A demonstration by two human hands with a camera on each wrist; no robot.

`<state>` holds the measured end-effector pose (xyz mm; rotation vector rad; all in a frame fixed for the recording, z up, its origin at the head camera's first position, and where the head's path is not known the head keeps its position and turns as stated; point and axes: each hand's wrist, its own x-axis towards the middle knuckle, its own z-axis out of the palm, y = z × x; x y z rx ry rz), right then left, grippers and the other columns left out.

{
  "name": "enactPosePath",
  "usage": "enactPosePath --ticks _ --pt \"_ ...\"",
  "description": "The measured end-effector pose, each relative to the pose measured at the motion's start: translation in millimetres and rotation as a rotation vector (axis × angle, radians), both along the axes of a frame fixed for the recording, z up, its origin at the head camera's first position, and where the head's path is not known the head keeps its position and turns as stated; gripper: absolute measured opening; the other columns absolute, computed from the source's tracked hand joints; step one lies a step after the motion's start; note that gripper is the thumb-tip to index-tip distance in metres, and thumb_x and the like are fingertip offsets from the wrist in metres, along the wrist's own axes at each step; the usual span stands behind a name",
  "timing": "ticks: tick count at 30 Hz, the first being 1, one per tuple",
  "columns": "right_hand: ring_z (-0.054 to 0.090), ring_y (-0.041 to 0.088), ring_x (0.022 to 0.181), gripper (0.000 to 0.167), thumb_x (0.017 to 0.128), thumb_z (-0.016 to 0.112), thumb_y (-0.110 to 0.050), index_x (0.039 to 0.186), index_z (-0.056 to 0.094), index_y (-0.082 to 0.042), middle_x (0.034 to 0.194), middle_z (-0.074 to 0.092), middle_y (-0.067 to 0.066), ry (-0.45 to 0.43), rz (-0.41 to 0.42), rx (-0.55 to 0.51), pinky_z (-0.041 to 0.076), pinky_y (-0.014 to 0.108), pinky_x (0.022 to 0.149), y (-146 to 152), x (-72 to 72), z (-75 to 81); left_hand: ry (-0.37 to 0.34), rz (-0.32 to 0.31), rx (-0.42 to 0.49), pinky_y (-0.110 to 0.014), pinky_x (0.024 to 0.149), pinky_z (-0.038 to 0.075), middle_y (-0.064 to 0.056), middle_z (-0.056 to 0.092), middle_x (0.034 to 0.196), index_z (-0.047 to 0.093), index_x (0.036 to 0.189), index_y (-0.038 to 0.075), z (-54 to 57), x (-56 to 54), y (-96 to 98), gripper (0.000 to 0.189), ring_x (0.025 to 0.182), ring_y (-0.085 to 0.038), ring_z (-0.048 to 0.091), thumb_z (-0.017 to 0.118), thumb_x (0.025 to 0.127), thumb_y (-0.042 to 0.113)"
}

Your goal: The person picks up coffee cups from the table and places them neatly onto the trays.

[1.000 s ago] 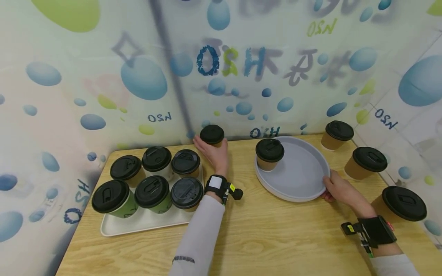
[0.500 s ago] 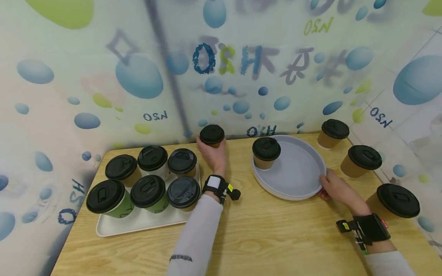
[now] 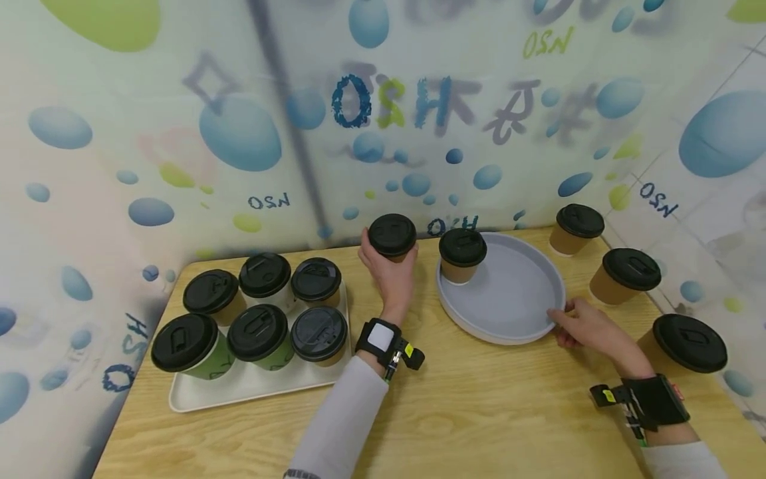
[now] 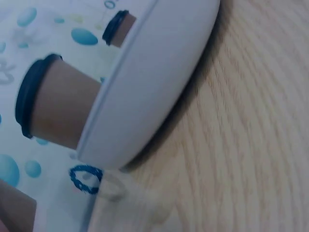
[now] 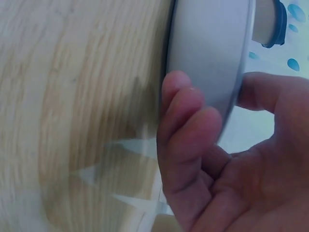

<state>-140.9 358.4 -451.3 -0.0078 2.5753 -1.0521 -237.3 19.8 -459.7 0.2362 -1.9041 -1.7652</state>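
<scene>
One black-lidded cup (image 3: 391,231) sat between the curled thumb and fingers of the left grip (image 3: 391,283), left of the round tray (image 3: 514,293), whose rim the right grip (image 3: 589,327) pinched. Mirrored "H2O" lettering (image 3: 429,103) marked the backdrop (image 3: 467,40). The round tray held a brown cup (image 3: 459,272) near its left edge; the white tray (image 3: 263,384) held six lidded cups (image 3: 257,332), two green.

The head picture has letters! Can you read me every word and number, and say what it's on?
"O2H", big, on the patterned wall: looks like "H2O" backwards, with similar smaller ones around.
Grey letters, same wall: too blurred to read.
Green cups: print too small to read.
Red tag on the right wristband: too small.
</scene>
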Motion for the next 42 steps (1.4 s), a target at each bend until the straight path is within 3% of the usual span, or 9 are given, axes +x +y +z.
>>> enactPosePath --ticks 3,7,10,15,21,25,30,35,42 --pt "0.059 0.020 0.066 0.049 0.111 0.044 -0.038 0.103 0.056 0.009 0.073 0.064 0.005 0.009 -0.018 0.065 0.051 0.031 0.059 3 -0.5 2.1 0.012 -0.038 -0.026 -0.050 0.115 0.036 -0.014 0.033 0.154 0.026 0.162 0.015 7.8 6.2 0.1 0.100 0.144 -0.029 0.038 0.088 0.084 0.021" --pt "0.058 0.021 0.066 0.056 0.112 0.038 -0.042 0.102 0.062 0.007 0.073 0.062 0.004 0.098 -0.021 0.130 0.048 0.034 0.062 6 -7.6 -0.4 0.036 -0.098 -0.054 -0.049 0.117 0.034 -0.014 0.034 0.154 0.027 0.161 0.013 16.9 15.0 0.2 0.099 0.144 -0.029 0.038 0.089 0.083 0.021" --pt "0.058 0.020 0.068 0.057 0.113 0.036 -0.039 0.114 0.063 0.011 0.073 0.062 0.004 0.169 -0.034 0.194 0.046 0.036 0.068 8 -16.0 -4.0 0.037 -0.136 -0.072 -0.049 0.117 0.034 -0.015 0.035 0.152 0.027 0.161 0.011 21.3 23.2 0.9 0.099 0.143 -0.029 0.039 0.088 0.083 0.021" --pt "0.061 0.019 0.071 0.057 0.113 0.035 -0.032 0.134 0.052 0.018 0.077 0.065 0.005 0.206 -0.062 0.221 0.045 0.036 0.069 11 -26.5 -5.0 0.051 -0.211 -0.096 -0.053 0.117 0.034 -0.017 0.038 0.151 0.028 0.160 0.007 23.4 44.9 3.4 0.099 0.142 -0.032 0.041 0.089 0.082 0.020" --pt "0.060 0.019 0.070 0.050 0.112 0.038 -0.028 0.126 0.056 0.016 0.075 0.065 0.005 0.198 -0.077 0.212 0.044 0.033 0.064 16 -26.3 -0.1 0.068 -0.361 -0.152 -0.052 0.118 0.033 -0.015 0.040 0.154 0.028 0.160 0.007 22.8 67.0 8.2 0.099 0.144 -0.029 0.040 0.088 0.082 0.019" --pt "0.057 0.019 0.069 0.046 0.110 0.041 -0.027 0.117 0.059 0.015 0.075 0.064 0.005 0.158 -0.083 0.220 0.043 0.033 0.063 15 -24.4 1.7 0.053 -0.406 -0.176 -0.051 0.117 0.034 -0.013 0.041 0.155 0.029 0.160 0.007 23.3 75.7 10.5 0.098 0.144 -0.029 0.041 0.088 0.083 0.020" --pt "0.057 0.019 0.070 0.039 0.106 0.044 -0.026 0.103 0.064 0.008 0.077 0.065 0.004 0.096 -0.081 0.218 0.043 0.034 0.064 13 -22.4 2.2 0.011 -0.429 -0.181 -0.051 0.117 0.035 -0.012 0.041 0.157 0.028 0.161 0.006 23.1 78.3 11.5 0.099 0.145 -0.028 0.041 0.088 0.083 0.020" --pt "0.057 0.019 0.070 0.037 0.105 0.046 -0.025 0.094 0.065 0.004 0.077 0.064 0.005 0.051 -0.052 0.197 0.046 0.034 0.064 12 -18.2 2.4 -0.017 -0.468 -0.155 -0.049 0.117 0.034 -0.010 0.040 0.160 0.027 0.162 0.007 24.5 73.7 14.2 0.100 0.146 -0.025 0.040 0.087 0.084 0.021" --pt "0.059 0.019 0.068 0.045 0.110 0.045 -0.029 0.112 0.061 0.013 0.077 0.064 0.005 0.091 -0.057 0.178 0.050 0.033 0.060 12 -14.1 3.9 0.013 -0.505 -0.192 -0.047 0.116 0.037 -0.010 0.045 0.154 0.033 0.158 0.008 25.7 62.5 21.2 0.094 0.142 -0.024 0.045 0.088 0.082 0.021"
